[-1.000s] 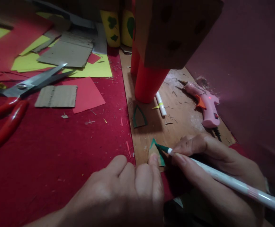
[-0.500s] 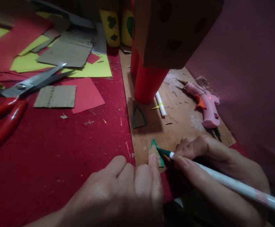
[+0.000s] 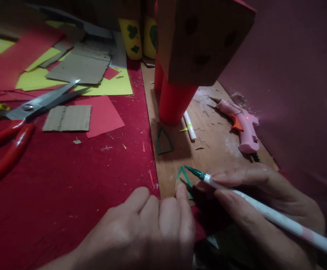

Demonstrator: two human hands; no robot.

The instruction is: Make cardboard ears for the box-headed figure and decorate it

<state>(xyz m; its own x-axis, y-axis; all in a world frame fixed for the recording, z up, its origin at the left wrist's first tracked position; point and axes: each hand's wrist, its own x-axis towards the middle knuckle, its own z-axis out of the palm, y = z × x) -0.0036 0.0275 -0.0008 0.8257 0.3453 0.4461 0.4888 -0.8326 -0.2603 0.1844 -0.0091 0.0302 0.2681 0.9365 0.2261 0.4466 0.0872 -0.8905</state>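
Observation:
My right hand (image 3: 264, 202) is closed around a white marker (image 3: 267, 210) with a green tip. That tip hovers just off the pointed end of a small cardboard piece (image 3: 183, 178) edged in green. With its fingers curled, my left hand (image 3: 157, 221) presses one fingertip on the lower part of this piece, pinning it to the wooden board (image 3: 166, 165). Just beyond lies a second pointed cardboard piece (image 3: 165, 142), outlined in dark green. Part of the nearer piece is hidden under my finger.
A cardboard box (image 3: 202, 48) on red cylinders (image 3: 177, 103) stands on the board. A pink glue gun (image 3: 244, 125) and a white stick (image 3: 190, 125) lie near it. To the left are scissors (image 3: 28, 108), a cardboard rectangle (image 3: 67, 118), red paper (image 3: 105, 116) and stacked scraps.
The marker tip has lifted from the right edge of the cardboard piece and moved up near its point. My left hand holds almost the same place.

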